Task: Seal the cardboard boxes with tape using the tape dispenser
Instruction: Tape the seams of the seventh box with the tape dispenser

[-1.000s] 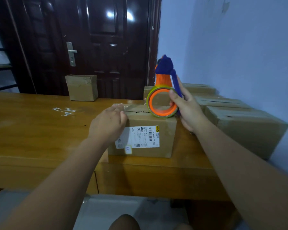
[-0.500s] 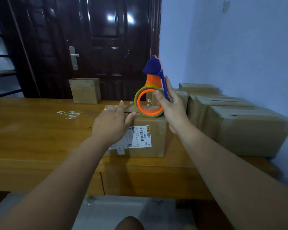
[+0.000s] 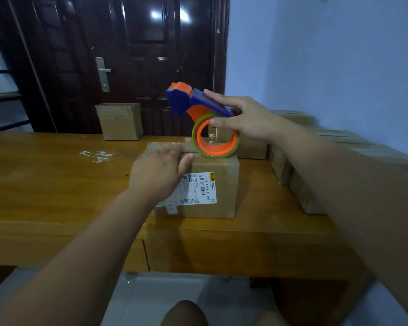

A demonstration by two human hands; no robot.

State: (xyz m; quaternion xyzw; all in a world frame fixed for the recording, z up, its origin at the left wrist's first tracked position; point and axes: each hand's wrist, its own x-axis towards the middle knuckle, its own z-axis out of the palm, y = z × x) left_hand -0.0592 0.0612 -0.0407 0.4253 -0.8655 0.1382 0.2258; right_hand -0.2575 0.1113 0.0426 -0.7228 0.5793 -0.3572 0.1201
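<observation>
A wooden table carries a labelled cardboard box, an open box behind, a row of boxes at right, tape scraps

Both arms are bare to the frame edge, left forearm and right forearm alike; left hand has one small dark speck on its back, right hand shows short plain nails, and a bare knee sits at the bottom.

Tape dispenser tipped from upright to leaning left over the box; left hand flattened out onto the box top.
</observation>
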